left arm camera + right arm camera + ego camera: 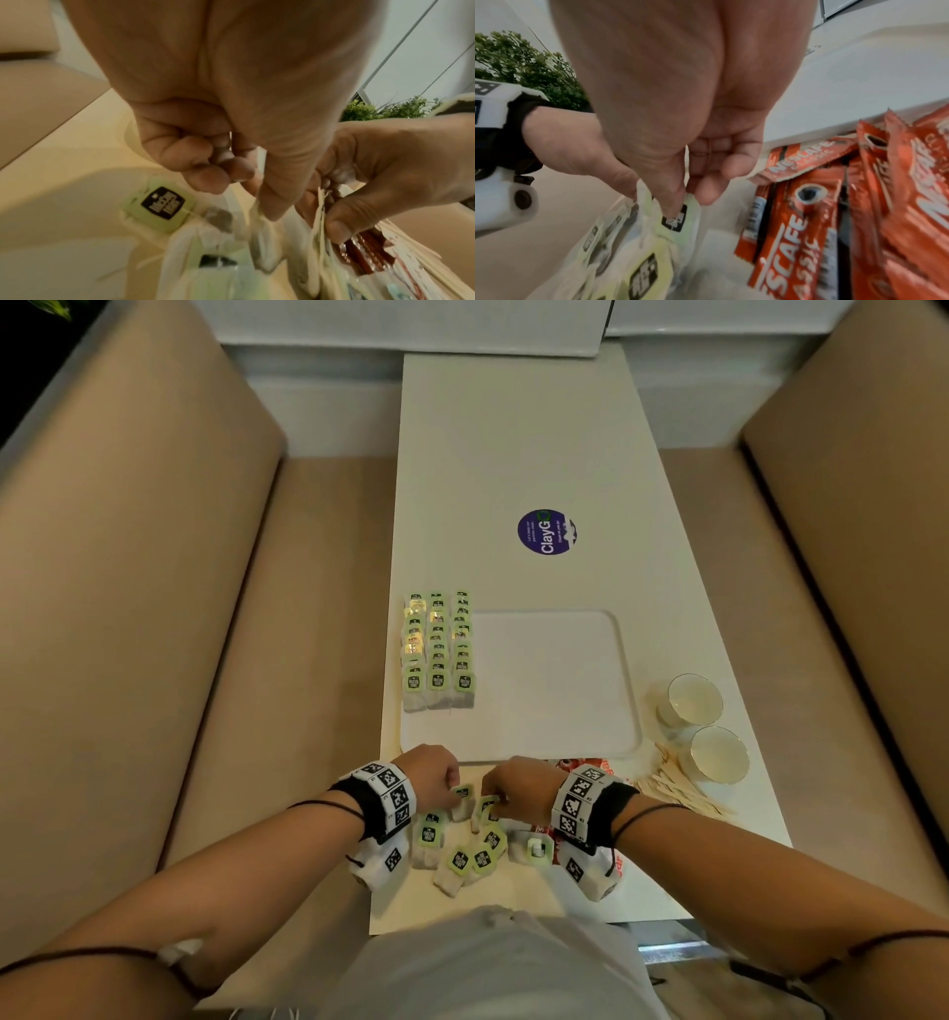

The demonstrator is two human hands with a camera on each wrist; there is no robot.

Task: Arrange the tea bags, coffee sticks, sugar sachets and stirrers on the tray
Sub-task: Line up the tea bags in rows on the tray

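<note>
A white tray [565, 701] lies on the table, with three rows of green-tagged tea bags [439, 649] lined up along its left side. Several loose tea bags [464, 857] lie in a heap in front of it. My left hand [452, 785] pinches one tea bag [259, 233] by its top, just above the heap. My right hand [490, 796] pinches the green tag of another tea bag [677, 215] close beside it. Red coffee sticks [834, 203] lie right of the heap against the tray's front rim, partly under my right wrist. Wooden stirrers [678, 793] lie further right.
Two glass cups [693, 698] [719, 755] stand right of the tray, close to the stirrers. A purple round sticker [546, 532] is on the table beyond the tray. Tan padded benches [154, 608] flank the narrow table on both sides.
</note>
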